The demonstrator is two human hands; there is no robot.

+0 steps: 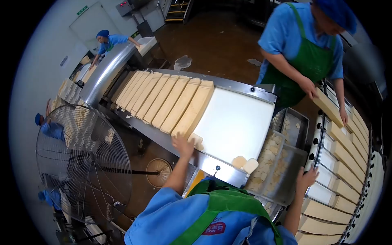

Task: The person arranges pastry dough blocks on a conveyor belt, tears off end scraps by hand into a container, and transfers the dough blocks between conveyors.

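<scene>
Long pale slabs (169, 100) lie side by side across a white conveyor belt (232, 122). At the near end of the closest slab is my left hand (182, 145), its fingers spread against the slab's end. A small loose piece (197, 141) sits beside those fingers. Two rounded pieces (245, 163) rest at the belt's near corner. My right hand (307, 178) is raised beside the second conveyor (322, 192) on the right, fingers apart, holding nothing. More long slabs (349, 161) lie in a row on that conveyor.
Between the conveyors stand trays with thin cut pieces (267, 159) and a grey bin (292, 175). Across the right conveyor a co-worker (302, 49) holds a slab (328, 107). A large wire fan (83, 163) stands at left. Other workers are farther back.
</scene>
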